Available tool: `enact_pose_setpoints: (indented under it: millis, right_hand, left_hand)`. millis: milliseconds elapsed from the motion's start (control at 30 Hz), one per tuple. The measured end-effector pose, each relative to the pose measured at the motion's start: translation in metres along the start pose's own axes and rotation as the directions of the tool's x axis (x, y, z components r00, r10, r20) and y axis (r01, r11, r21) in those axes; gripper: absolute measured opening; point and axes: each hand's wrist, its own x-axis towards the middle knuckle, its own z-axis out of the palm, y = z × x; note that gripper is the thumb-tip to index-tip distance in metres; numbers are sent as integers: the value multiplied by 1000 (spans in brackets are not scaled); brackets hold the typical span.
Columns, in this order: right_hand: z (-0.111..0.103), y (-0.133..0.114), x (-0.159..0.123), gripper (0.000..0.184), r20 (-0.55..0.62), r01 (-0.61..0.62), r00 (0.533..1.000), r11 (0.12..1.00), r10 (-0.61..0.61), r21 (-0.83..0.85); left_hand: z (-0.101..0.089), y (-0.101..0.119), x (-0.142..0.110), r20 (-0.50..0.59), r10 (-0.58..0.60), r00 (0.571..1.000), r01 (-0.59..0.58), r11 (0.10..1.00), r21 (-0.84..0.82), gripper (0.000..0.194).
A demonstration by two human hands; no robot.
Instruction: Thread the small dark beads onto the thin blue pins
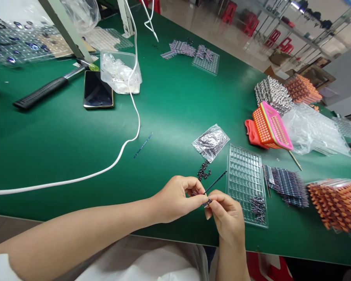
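My left hand (177,197) pinches one end of a thin dark strip (215,182) that angles up to the right above the green table (169,109). My right hand (226,216) meets it from below, fingertips pinched on a tiny dark part at the strip's near end. A small heap of dark beads (204,170) lies just beyond my hands, with a clear bag of the same beads (210,141) behind it. A clear compartment tray (246,183) sits right of my hands, a few filled pieces in its near corner.
A white cable (128,136) curves across the table; a phone (97,90), a hammer (43,91) and a clear tub (119,72) lie far left. On the right are a pink basket (270,125), plastic bags and stacks of orange (337,205) and striped parts (286,185). A loose strip (143,145) lies mid-table.
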Motion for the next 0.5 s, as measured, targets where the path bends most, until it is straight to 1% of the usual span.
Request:
enact_pose_setpoints:
  millis: [233,367,500]
  right_hand:
    - [2,-3,4,10,4,-84,996,991,84,107]
    - [2,-4,4,11,10,-97,995,986,97,133]
    - [2,-4,5,11,16,-91,996,988,89,126]
  left_hand:
    - [-1,-1,1,57,-66,996,71,994,-81,18]
    - [0,-4,2,75,-92,993,101,986,-130,19]
    - [1,-4,3,84,-89,993,102,981,-163,18]
